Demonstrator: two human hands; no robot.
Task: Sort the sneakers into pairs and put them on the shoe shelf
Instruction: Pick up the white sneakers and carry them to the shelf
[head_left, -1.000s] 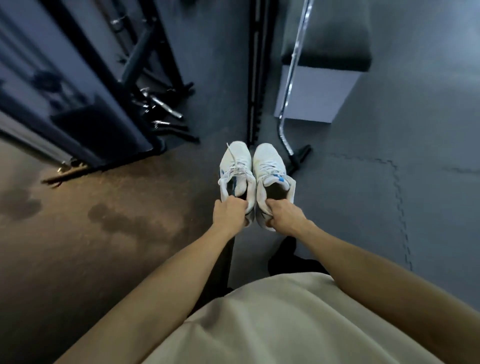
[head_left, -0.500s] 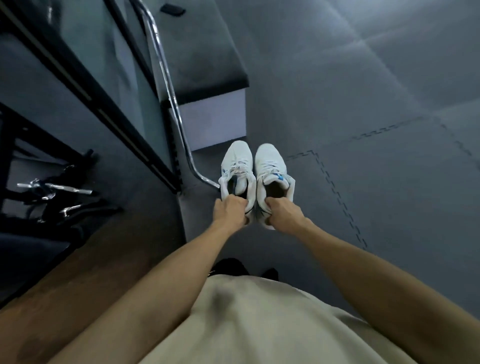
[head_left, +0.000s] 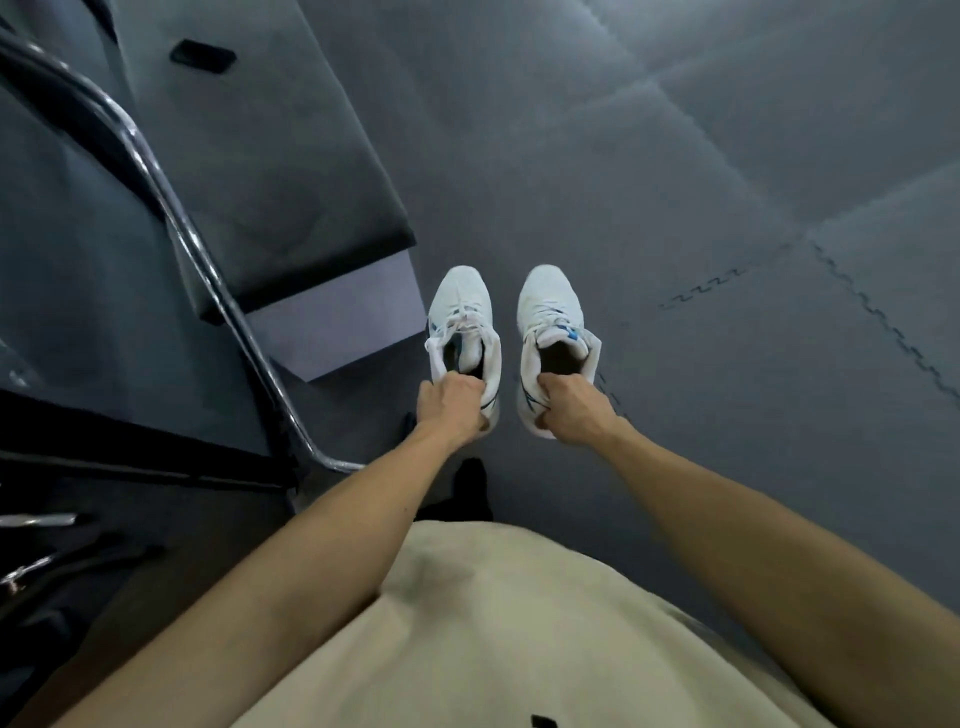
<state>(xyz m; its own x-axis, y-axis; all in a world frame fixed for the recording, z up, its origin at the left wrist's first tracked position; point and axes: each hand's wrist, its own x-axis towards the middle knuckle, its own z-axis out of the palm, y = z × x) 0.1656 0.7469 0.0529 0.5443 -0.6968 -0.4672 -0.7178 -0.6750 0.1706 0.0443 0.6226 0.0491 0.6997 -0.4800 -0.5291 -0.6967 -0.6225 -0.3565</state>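
Observation:
Two white sneakers with blue accents hang in the air in front of me, toes pointing away. My left hand (head_left: 451, 410) grips the heel collar of the left sneaker (head_left: 462, 317). My right hand (head_left: 569, 408) grips the heel collar of the right sneaker (head_left: 550, 317). A narrow gap separates the two shoes. No shoe shelf is in view.
A padded bench (head_left: 270, 156) with a pale side panel stands at the left, just beside the left sneaker. A chrome tube (head_left: 208, 270) and dark gym frame run along the left edge. Grey interlocking foam mats (head_left: 727, 208) cover the floor ahead and to the right.
The view has swung to the right, so the bench and chrome tube slid further left. The two sneakers, held touching before, have moved slightly apart.

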